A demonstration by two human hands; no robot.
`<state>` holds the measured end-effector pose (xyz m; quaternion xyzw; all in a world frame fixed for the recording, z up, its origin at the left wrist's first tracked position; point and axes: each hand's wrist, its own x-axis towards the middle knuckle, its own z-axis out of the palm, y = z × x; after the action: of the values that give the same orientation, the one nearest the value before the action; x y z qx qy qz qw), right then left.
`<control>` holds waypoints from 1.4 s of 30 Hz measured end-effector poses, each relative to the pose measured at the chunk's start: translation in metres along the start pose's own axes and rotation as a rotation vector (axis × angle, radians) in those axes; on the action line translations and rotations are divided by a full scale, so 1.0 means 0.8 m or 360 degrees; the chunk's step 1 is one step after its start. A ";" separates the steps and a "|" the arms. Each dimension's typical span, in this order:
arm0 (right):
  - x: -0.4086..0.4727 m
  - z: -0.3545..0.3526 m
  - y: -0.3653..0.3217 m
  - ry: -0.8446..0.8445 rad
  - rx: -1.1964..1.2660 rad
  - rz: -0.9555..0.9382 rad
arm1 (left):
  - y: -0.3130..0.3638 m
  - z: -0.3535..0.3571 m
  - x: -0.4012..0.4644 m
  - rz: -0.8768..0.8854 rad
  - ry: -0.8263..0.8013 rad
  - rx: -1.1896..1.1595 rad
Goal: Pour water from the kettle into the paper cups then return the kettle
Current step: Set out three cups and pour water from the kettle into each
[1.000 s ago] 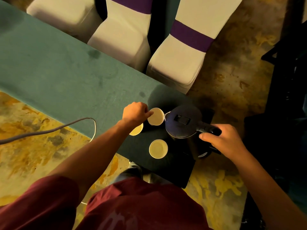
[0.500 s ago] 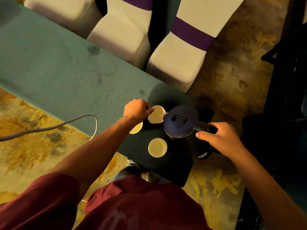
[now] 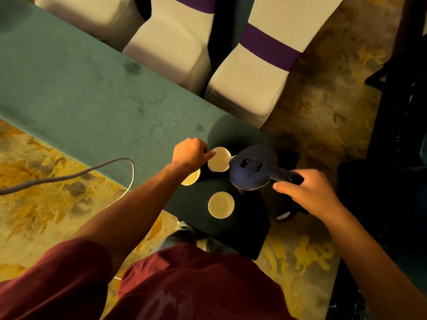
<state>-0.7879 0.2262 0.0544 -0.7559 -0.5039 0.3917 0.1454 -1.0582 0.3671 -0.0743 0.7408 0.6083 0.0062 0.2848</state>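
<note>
A dark kettle (image 3: 253, 167) hangs tilted over the table's near right corner, its spout at the rim of a paper cup (image 3: 218, 159). My right hand (image 3: 307, 192) grips the kettle's handle. My left hand (image 3: 191, 153) pinches that cup's left rim and holds it leaning towards the spout. A second paper cup (image 3: 191, 177) sits partly hidden under my left wrist. A third paper cup (image 3: 221, 205) stands alone nearer to me. The kettle's base is hidden below the kettle and my right hand.
The green table (image 3: 80, 95) stretches away to the left. Three white covered chairs with purple bands (image 3: 256, 72) stand along its far side. A grey cable (image 3: 69, 176) loops off the table's near edge. Dark furniture (image 3: 402, 139) fills the right side.
The kettle has tipped and shifted left, bringing its spout to the cup's rim. My left hand has tilted the held cup towards it.
</note>
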 end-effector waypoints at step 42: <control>-0.050 -0.012 0.004 0.0196 0.0461 -0.0238 | -0.016 -0.013 -0.023 -0.0189 0.0421 -0.0201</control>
<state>-0.7859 0.1914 0.0768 -0.7101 -0.4871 0.4013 0.3122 -1.0786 0.3558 -0.0645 0.6768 0.6817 0.1252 0.2482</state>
